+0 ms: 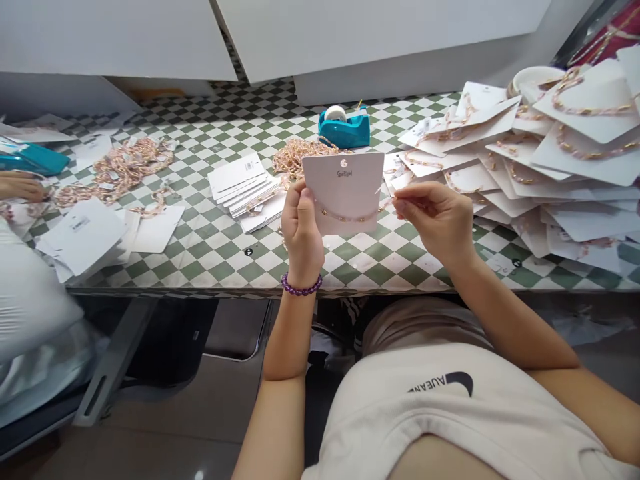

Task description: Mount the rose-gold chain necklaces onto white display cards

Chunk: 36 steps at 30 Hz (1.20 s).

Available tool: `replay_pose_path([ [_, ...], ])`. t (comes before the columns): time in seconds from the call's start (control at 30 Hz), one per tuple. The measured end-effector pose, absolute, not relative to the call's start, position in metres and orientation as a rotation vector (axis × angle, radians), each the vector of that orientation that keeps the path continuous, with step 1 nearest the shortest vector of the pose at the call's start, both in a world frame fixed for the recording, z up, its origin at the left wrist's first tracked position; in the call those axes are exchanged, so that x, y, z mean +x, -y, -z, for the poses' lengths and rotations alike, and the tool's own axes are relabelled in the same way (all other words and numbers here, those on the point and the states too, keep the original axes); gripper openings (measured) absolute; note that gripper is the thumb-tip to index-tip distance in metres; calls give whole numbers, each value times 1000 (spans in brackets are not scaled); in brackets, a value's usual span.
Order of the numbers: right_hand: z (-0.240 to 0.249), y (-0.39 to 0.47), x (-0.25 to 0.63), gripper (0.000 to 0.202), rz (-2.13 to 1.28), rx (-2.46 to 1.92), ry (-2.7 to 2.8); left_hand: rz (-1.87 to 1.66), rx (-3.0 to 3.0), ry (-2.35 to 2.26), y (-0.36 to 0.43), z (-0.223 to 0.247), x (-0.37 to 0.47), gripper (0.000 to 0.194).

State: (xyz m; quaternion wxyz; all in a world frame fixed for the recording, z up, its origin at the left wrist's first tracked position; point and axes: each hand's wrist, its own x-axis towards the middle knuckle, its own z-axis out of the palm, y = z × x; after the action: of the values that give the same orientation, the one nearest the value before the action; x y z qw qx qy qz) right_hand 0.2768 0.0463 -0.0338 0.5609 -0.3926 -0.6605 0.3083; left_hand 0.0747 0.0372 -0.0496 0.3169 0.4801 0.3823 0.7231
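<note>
At far left, one co-worker's hand [23, 187] rests beside one teal object [37, 157], glossy and partly out of view. Next come one tangled heap of pink and gold beaded strands [133, 167] and several loose white cards [83, 233], flat and smooth, on the bench [215, 260], whose covering has green and white diamonds. One stack of white cards [243, 183] lies slightly fanned, near a second bead heap [300, 155]. The left hand [303, 230], with one bracelet [301, 285] of round purple beads at its wrist, has its fingers clamped on the left edge of one upright, stiff card [344, 183]. One necklace [345, 219] of small pink and gold beads curves across that card's lower part. Behind stands one teal tape dispenser [350, 130] with one white roll. The right hand [437, 217] has thumb and forefinger pinched together on the necklace's right end. At far right, many carded necklaces [560, 173] overlap in a tall, uneven pile, too layered to count.
</note>
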Motion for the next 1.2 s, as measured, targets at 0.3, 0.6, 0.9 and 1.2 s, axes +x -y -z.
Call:
replay_pose_path([
  [0.3,26,-48,275,17,-965,-884,1391,-1831,1348,-1043,-35,49,77,36],
  [0.6,26,-50,275,31,-1253,-814,1330,-1803,1323,-1009,-33,49,79,32],
  [0.9,23,-51,273,43,-1427,-822,1281,-1776,1311,-998,-33,48,79,33],
  [1.2,26,-50,273,37,-1288,-826,1362,-1761,1348,-1030,-34,49,79,36],
])
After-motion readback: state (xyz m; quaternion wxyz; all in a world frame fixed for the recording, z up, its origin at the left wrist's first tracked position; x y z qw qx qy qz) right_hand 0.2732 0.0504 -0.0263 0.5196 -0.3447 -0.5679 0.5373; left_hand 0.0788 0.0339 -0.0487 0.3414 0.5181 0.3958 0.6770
